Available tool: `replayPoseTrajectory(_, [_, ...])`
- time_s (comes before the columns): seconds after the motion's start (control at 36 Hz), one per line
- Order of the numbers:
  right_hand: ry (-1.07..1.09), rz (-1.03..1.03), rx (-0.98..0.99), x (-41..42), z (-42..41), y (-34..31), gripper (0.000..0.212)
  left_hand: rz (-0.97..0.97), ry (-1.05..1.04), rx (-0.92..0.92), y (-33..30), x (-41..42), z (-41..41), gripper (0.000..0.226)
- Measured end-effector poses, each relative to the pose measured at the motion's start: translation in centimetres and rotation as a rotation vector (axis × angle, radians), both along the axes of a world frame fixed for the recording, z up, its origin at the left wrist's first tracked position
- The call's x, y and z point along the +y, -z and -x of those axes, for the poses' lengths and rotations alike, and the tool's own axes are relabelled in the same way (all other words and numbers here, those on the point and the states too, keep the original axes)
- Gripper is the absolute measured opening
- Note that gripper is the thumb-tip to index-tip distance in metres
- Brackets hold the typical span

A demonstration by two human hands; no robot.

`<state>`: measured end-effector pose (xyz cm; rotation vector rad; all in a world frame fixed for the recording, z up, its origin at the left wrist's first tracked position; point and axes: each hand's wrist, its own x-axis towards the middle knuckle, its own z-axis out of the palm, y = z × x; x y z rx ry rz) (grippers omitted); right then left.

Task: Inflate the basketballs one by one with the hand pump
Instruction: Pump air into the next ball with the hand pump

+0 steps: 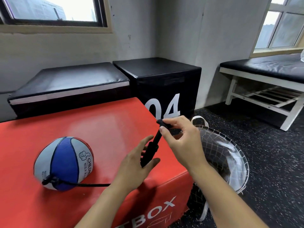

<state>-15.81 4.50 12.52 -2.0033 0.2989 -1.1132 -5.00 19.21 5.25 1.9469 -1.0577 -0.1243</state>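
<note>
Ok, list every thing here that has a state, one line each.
hand pump: handle pulled out, held in both hands.
left hand: holds the pump barrel.
right hand: pinches the pump handle.
basketball: soft, hose plugged in, on the red box.
mesh basket: open-topped, on the floor.

The left hand (pixel 131 165) holds the hand pump (pixel 150 150) body, the right hand (pixel 179 137) pinches its handle above that grip, basketball (pixel 63 163) left of both.

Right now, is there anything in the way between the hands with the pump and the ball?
Nothing visible is in the way. Only bare red box top lies between the basketball and the hand pump, which both hands hold: left hand on the barrel, right hand on the handle. The pump's black hose already runs to the ball.
</note>
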Motion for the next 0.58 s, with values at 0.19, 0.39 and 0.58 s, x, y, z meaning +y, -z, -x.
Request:
replayPoseTrajectory(0.19, [-0.065,-0.002,0.086,1.0,-1.0,2.7,0.013,0.015,-0.022,-0.008,0.6,0.1,-0.3,0.071])
replayPoseTrajectory(0.39, [-0.061,0.06,0.115,0.9,-0.9,3.0,0.012,0.067,-0.016,-0.02,0.7,-0.5,-0.1,0.045])
replayPoseTrajectory(0.58, [-0.016,-0.077,0.005,-1.8,0.5,1.7,0.014,-0.02,0.015,-0.046,1.1,-1.6,0.4,0.05])
